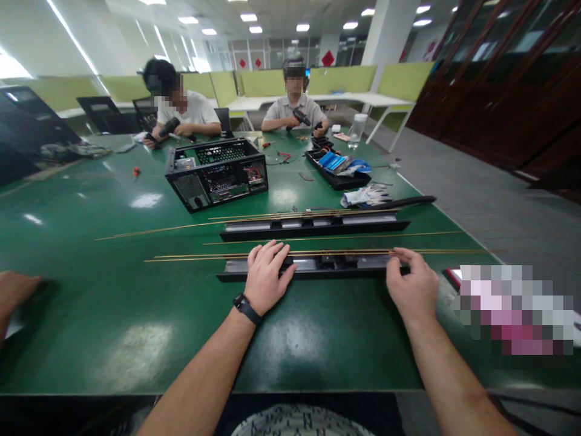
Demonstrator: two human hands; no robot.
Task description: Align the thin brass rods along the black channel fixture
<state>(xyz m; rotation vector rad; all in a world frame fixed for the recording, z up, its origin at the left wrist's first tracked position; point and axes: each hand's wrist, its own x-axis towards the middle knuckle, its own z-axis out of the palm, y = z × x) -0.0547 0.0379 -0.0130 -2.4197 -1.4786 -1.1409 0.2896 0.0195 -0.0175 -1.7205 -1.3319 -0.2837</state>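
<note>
In front of me on the table lies a long black rail (318, 275) with a pale channel and dark blocks inside. Thin brass-coloured rods (190, 258) run along its top and past both ends. My left hand (267, 275), with a dark band on the wrist, rests over the rail's left part, fingers spread across the rods. At the right end, my right hand (412, 283) has thumb and forefinger curled together at the rods; the exact contact is partly hidden. Beyond lies a second, similar rail (372, 227) with more thin rods (181, 226) along it.
An open black computer case (190, 181) stands farther back. Right of it are a black tray (345, 180) with blue items and white gloves (367, 196). Two people sit across the table holding dark power tools. Another person's hand (18, 290) shows at the left edge.
</note>
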